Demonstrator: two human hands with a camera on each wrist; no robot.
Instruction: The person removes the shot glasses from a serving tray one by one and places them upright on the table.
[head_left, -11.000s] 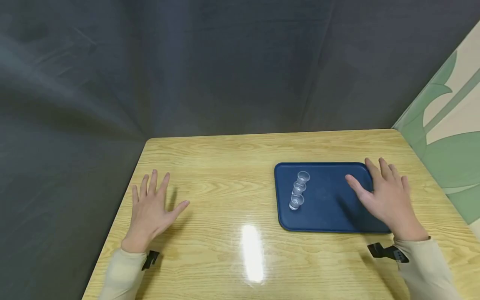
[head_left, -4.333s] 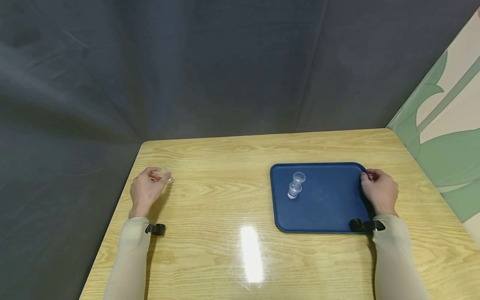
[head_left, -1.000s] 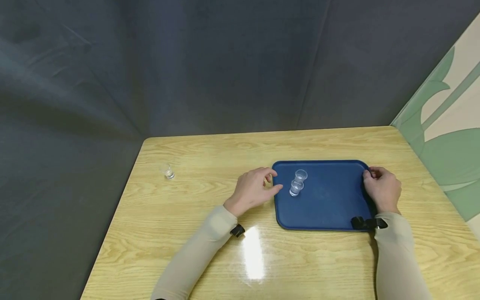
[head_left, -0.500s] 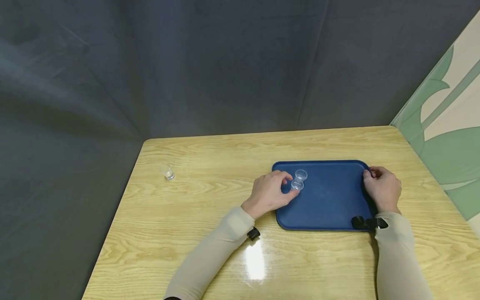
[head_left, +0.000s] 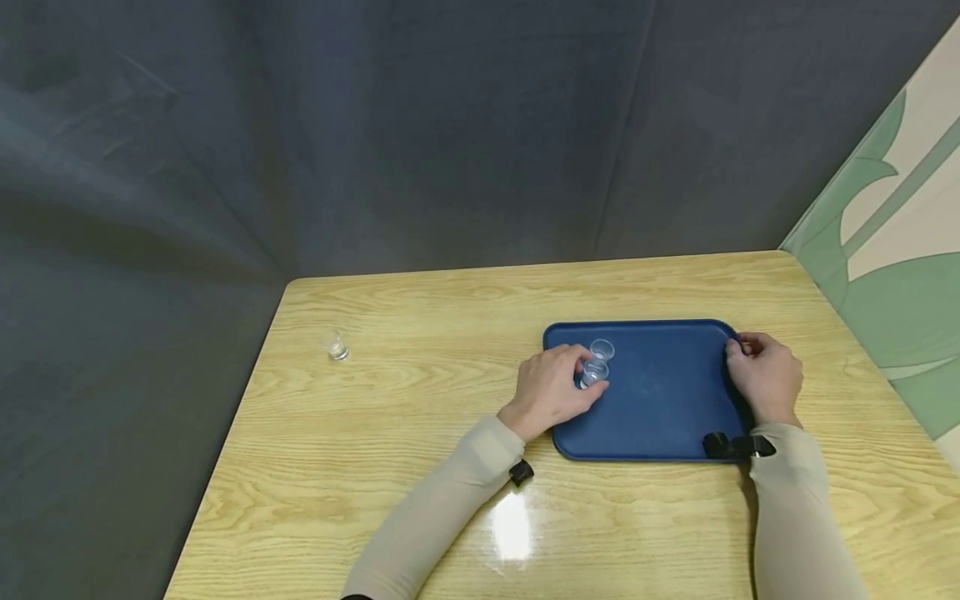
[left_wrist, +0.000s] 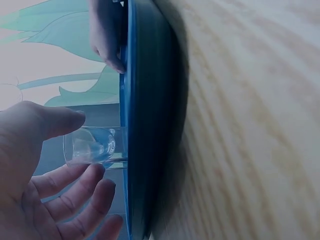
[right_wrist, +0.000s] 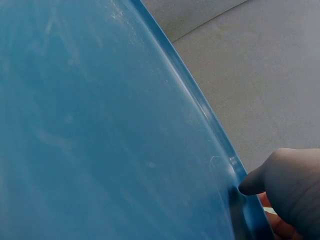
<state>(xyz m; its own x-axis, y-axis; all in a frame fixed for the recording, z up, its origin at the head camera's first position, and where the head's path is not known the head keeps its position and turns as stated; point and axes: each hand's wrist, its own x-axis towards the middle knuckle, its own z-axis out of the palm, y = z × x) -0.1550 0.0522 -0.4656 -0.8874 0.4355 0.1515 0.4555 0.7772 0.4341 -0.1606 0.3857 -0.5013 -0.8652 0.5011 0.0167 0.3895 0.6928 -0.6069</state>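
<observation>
On the blue tray (head_left: 660, 408), my left hand (head_left: 551, 387) curls its thumb and fingers round the nearer of two clear shot glasses (head_left: 596, 372). In the left wrist view that shot glass (left_wrist: 92, 145) lies between thumb and fingertips, its base at the tray surface. The other shot glass (head_left: 602, 348) stands just behind it, overlapping it in the head view. My right hand (head_left: 767, 379) grips the tray's right rim, with the thumb (right_wrist: 252, 182) on top and the fingers partly hidden beneath the edge.
A third shot glass (head_left: 338, 347) stands on the wooden table (head_left: 420, 350) far to the left of the tray. A dark curtain (head_left: 450, 150) hangs behind the table, and a patterned wall (head_left: 900, 275) rises at the right.
My left hand set one glass down on the left of the table, then moved right to the tray and closed round the nearer remaining glass. My right hand keeps its grip on the tray.
</observation>
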